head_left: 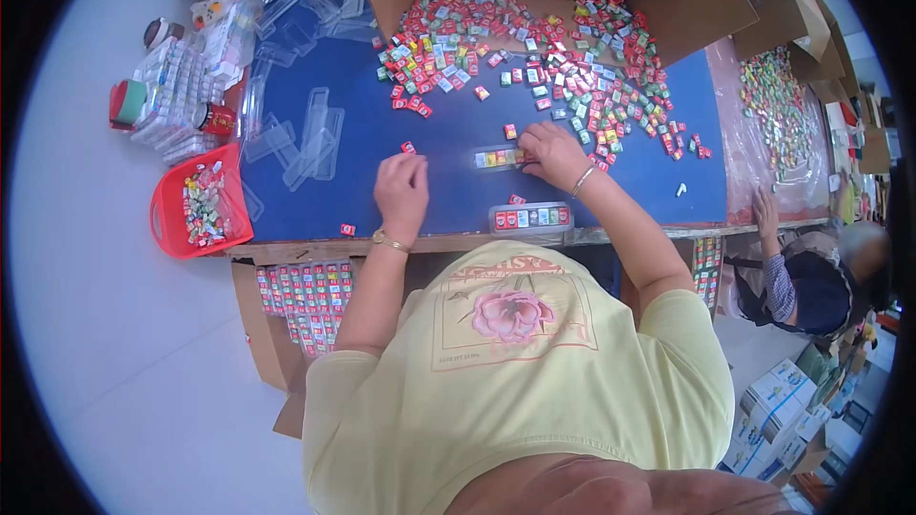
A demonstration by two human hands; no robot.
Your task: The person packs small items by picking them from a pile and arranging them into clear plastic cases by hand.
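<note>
My left hand (402, 193) hovers over the blue tabletop with its fingers curled together. A small red-and-white block (408, 147) shows right at its fingertips; what lies inside the fingers is hidden. My right hand (555, 154) grips the right end of a narrow clear plastic tray (480, 160), which holds a row of small yellow, white and red blocks. The fingers cover that end of the row. Nearer my body lies a second clear tray (530, 219), with a row of red, white and green blocks. A loose red block (516, 199) sits just above it.
Heaped small blocks (534, 29) spill from an open cardboard box (701, 5) at the back. Clear plastic trays (317, 138) lie at left, near a red basket (164, 215) of blocks. A loose block (348, 229) rests by the front edge. Another person (811, 286) works at right.
</note>
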